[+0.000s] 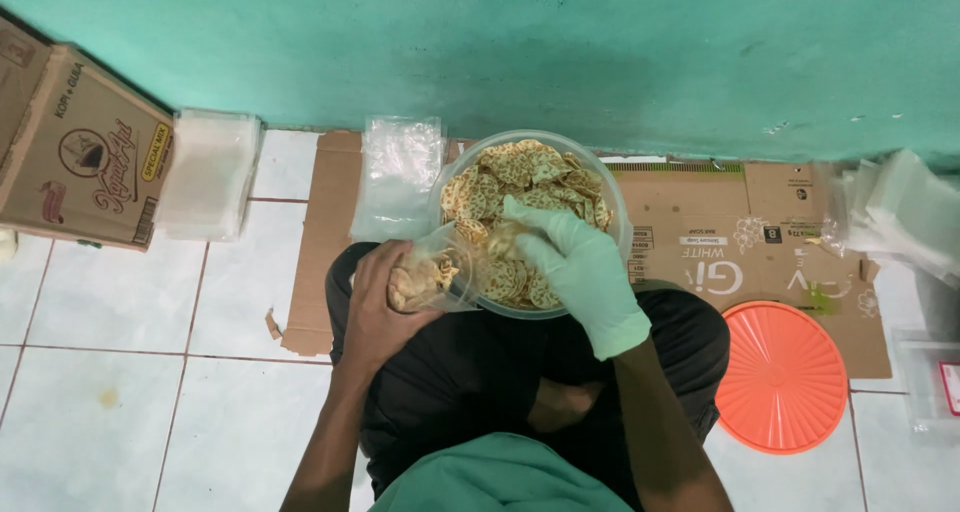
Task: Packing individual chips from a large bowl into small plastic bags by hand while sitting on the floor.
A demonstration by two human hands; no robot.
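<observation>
My left hand (377, 297), bare, grips a clear plastic bag (435, 272) partly filled with round flat crackers, held over my lap with its mouth toward the bowl. My right hand (575, 262) wears a pale green glove and holds several crackers at the bag's mouth. Both hands are at the near rim of a large clear plastic bowl (618, 210) heaped with more crackers (520, 182). The bowl rests against my crossed legs in dark trousers.
A flattened cardboard sheet (700, 237) lies under the bowl against the teal wall. An orange round lid (782, 377) sits at the right. Stacks of clear bags (398, 172) (208, 172) lie behind, more at the far right (900, 212). A cardboard box (80, 147) stands left on white tiles.
</observation>
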